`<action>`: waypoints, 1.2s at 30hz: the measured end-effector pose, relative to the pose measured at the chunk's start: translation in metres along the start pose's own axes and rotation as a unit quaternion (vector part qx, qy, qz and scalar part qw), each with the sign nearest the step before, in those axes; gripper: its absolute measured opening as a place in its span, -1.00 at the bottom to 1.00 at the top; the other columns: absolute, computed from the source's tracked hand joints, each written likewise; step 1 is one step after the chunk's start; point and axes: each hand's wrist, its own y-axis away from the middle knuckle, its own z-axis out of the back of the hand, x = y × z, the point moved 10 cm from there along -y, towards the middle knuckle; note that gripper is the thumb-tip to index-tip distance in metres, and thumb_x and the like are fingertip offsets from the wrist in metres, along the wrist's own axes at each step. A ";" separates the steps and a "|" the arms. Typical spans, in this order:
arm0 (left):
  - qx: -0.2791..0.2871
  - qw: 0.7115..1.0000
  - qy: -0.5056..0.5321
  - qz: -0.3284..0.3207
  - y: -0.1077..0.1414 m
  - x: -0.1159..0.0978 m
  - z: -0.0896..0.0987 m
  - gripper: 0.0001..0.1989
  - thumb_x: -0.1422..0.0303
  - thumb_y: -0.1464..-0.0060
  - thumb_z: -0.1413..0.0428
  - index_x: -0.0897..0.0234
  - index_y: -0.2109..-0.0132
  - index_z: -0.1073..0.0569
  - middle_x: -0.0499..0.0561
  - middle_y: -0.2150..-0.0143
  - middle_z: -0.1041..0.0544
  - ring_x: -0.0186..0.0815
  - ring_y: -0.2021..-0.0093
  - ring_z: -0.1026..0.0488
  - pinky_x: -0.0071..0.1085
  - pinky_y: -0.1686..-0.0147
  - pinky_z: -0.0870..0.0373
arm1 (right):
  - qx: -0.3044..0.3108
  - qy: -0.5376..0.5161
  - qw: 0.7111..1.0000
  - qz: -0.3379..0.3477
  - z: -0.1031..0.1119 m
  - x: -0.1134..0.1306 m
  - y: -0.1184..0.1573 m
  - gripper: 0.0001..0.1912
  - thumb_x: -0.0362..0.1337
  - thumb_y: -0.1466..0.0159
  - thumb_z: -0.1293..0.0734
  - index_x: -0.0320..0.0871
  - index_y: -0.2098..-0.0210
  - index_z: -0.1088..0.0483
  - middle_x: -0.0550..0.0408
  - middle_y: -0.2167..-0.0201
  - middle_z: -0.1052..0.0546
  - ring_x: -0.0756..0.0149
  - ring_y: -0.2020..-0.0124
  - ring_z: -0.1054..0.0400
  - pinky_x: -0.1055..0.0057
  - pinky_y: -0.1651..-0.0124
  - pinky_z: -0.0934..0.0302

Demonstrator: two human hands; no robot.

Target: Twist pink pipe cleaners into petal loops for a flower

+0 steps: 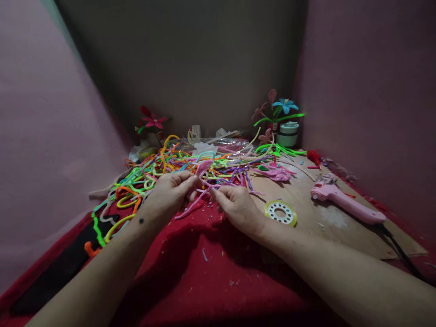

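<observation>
Both hands meet over the front of the pile, working on fuzzy pink pipe cleaners. My left hand (pixel 182 185) is closed, pinching the base of a pink pipe-cleaner petal (pixel 204 167) that points up. Closed as well, my right hand (pixel 235 204) pinches a pink pipe cleaner (pixel 194 205) just to the right of it; one loose end hangs down to the left between the hands. Exactly how the strands cross at the fingertips is too small to tell. Behind the hands spreads a tangled pile of coloured pipe cleaners (pixel 160 159).
A pink glue gun (pixel 350 204) with a black cord lies on a brown board (pixel 361 240) at the right. A tape roll (pixel 281 213) sits near my right wrist. Pipe-cleaner flowers (pixel 285 106) and a pale lidded jar (pixel 288 134) stand at the back. Red cloth (pixel 204 290) covers the table.
</observation>
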 end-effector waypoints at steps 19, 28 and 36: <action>0.031 0.933 -0.252 -0.256 -0.105 -0.088 -0.109 -0.77 0.34 -0.05 0.01 0.33 0.31 -0.52 0.00 0.52 -0.45 -0.37 0.48 -0.34 -0.50 0.45 -0.15 | 0.182 0.203 0.945 0.182 -0.044 0.031 0.019 -0.67 -0.21 -0.17 -0.16 -0.21 0.58 -0.43 0.01 0.57 -0.52 0.37 0.58 -0.25 0.43 0.52 0.11; 0.028 0.940 -0.270 -0.207 -0.041 -0.055 -0.026 -0.75 0.28 -0.04 -0.01 0.32 0.34 -0.52 -0.04 0.53 -0.47 -0.40 0.51 -0.33 -0.53 0.48 -0.20 | 0.193 0.161 0.947 0.199 -0.048 0.036 0.029 -0.71 -0.23 -0.18 -0.23 -0.21 0.61 -0.38 0.08 0.62 -0.47 0.46 0.60 -0.18 0.48 0.51 0.10; 0.071 0.928 -0.358 -0.071 -0.027 0.029 -0.015 -0.78 0.25 0.04 -0.05 0.28 0.46 -0.50 -0.02 0.49 -0.49 -0.34 0.47 -0.35 -0.47 0.46 -0.16 | 0.196 0.142 0.956 0.165 -0.050 0.027 0.029 -0.69 -0.26 -0.17 -0.25 -0.24 0.67 -0.32 0.15 0.71 -0.35 0.54 0.65 -0.02 0.50 0.53 0.15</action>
